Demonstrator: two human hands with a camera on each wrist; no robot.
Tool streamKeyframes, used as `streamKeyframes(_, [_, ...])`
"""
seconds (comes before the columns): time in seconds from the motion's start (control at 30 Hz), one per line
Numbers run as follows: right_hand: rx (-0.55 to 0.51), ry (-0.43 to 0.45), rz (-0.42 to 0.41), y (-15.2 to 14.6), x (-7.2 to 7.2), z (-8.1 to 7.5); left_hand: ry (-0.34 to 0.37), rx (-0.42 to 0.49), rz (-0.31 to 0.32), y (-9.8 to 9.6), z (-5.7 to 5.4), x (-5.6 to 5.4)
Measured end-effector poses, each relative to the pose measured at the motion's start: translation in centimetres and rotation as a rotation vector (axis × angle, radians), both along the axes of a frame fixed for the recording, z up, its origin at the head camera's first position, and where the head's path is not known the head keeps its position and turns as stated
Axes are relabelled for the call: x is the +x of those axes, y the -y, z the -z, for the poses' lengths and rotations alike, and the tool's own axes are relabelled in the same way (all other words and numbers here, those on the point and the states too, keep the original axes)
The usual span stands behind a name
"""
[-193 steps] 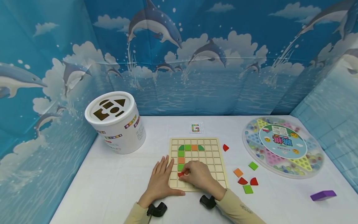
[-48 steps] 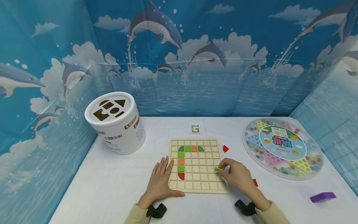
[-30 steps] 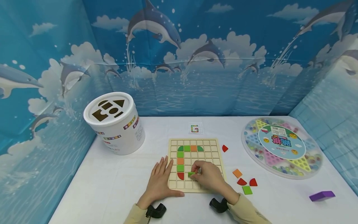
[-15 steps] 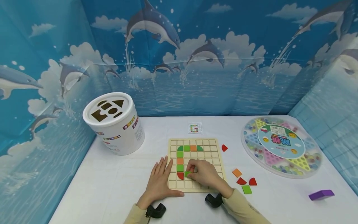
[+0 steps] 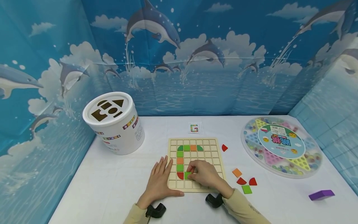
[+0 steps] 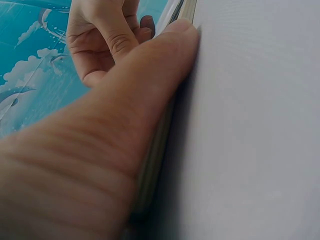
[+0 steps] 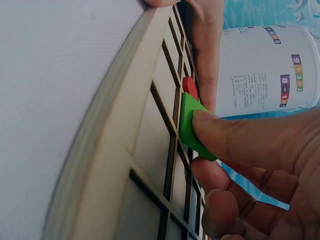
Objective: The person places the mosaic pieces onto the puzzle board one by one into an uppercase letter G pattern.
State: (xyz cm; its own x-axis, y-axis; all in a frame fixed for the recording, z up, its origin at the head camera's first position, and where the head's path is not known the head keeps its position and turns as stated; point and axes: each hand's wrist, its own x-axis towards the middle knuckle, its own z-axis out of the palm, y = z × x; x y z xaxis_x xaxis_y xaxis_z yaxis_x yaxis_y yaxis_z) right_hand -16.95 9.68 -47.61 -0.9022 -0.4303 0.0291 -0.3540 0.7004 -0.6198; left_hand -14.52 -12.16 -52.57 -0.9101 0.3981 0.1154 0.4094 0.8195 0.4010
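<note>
A green square tile is pinched between the thumb and fingers of my right hand, over the wooden grid board. In the right wrist view the tile stands tilted against the grid, beside a red quarter-round tile. My left hand rests with fingers spread along the board's left edge, thumb along its near edge. Green and orange squares and green quarter-rounds form a hook shape on the board, with the red quarter-round at its lower left end.
Right of the board lie an orange square, a green square and several red quarter-rounds. A pattern card lies behind the board. A white bucket, a round marble game and a purple block stand around.
The red quarter-round my right hand held earlier now sits in the grid. That hand has since brought a green square from the right, leftward and down beside it. My left hand stays put.
</note>
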Motion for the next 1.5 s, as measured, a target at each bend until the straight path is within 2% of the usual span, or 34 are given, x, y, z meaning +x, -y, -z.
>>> streamKeyframes(0.4, [0.057,-0.061,0.027,-0.1,0.2,0.0,0.012,-0.005,0.004,0.0,-0.2,-0.1])
streamKeyframes(0.63, [0.118,-0.133,0.004,-0.2,0.3,-0.1,0.002,-0.021,0.007,0.0,-0.1,-0.1])
streamKeyframes(0.93, [0.182,-0.167,-0.025,-0.2,0.9,-0.1,-0.005,-0.025,0.011,0.0,0.1,-0.1])
streamKeyframes(1.17, [0.191,-0.169,-0.033,-0.3,1.0,-0.1,0.002,-0.015,0.005,0.0,0.2,-0.1])
streamKeyframes(1.5, [0.136,-0.134,-0.023,-0.8,1.1,-0.2,-0.010,-0.022,0.001,0.1,0.3,-0.1])
